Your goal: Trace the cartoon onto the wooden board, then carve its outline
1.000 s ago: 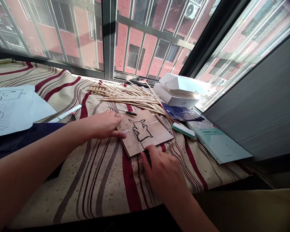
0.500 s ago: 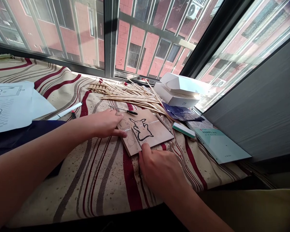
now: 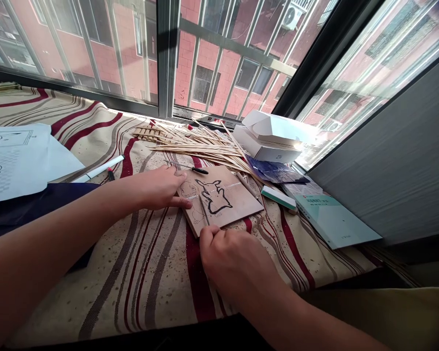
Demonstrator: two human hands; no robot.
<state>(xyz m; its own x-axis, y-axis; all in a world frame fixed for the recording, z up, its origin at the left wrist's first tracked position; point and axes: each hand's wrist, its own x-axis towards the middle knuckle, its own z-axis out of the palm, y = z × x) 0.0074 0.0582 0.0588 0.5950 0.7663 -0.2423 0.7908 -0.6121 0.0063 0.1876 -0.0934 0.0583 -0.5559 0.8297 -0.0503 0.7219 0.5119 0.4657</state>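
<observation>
A thin wooden board (image 3: 237,202) lies on the striped cloth, with a bold black outlined animal shape and fainter line drawings at its left. My left hand (image 3: 164,187) grips the board's left edge, thumb apart from the fingers and pressing the surface. At the near edge, my right hand (image 3: 234,256) is closed round a thin tool (image 3: 205,212). Its slim dark shaft lies across the board beside the black outline; its handle is hidden in my fist, so its exact kind is unclear. A black-handled thin tool (image 3: 200,170) rests at the board's far edge.
Bamboo sticks (image 3: 205,144) are heaped behind the board. A white box (image 3: 267,141), dark blue sheets (image 3: 274,170), a green-and-white block (image 3: 278,197) and a book (image 3: 336,219) sit to the right. Left are drawing papers (image 3: 18,161) and a white marker (image 3: 100,168).
My right hand has shifted slightly left and toward me with the thin tool, drawing its shaft back along the board. My left hand and the board have stayed in place.
</observation>
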